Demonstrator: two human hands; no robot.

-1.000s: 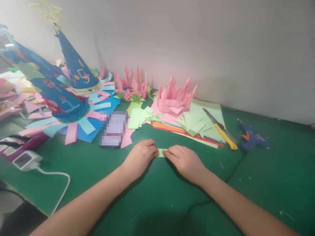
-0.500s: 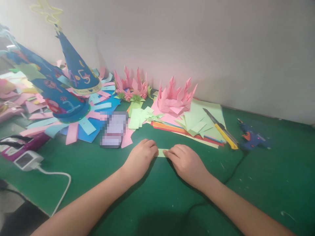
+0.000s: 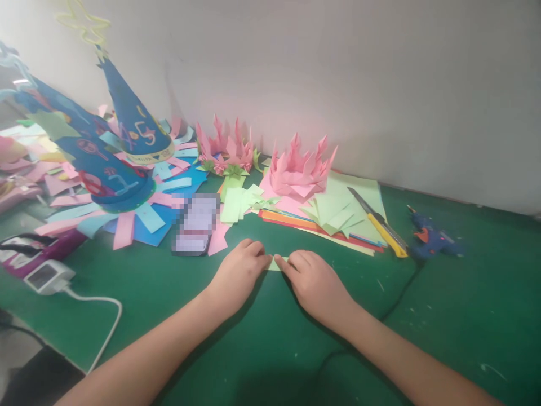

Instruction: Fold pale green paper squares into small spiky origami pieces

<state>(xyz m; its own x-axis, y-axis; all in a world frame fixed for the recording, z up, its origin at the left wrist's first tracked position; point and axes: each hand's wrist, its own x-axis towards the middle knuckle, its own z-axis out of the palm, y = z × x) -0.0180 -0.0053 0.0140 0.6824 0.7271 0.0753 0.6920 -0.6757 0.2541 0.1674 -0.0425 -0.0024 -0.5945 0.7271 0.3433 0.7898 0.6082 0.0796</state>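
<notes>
A small strip of light green paper [image 3: 276, 265] lies on the green tabletop between my hands. My left hand [image 3: 242, 269] has its fingers curled and pressed on the strip's left part. From the other side, my right hand [image 3: 313, 280] pinches or presses it, with a fingertip near its middle. Both hands cover the strip's ends. Just beyond are light green paper pieces [image 3: 333, 211] on a stack of coloured sheets [image 3: 296, 221], and a pink paper crown [image 3: 300, 172] stands on it.
A yellow utility knife [image 3: 386, 234] lies across the sheets' right side, with a blue glue gun [image 3: 437, 239] and its cord beyond. A phone [image 3: 196, 224], blue cone hats [image 3: 131, 113], a second pink crown [image 3: 226, 146] and a white power adapter [image 3: 49, 276] occupy the left.
My right fingertips have slid left along the green paper strip toward my left fingers. My left hand has barely moved.
</notes>
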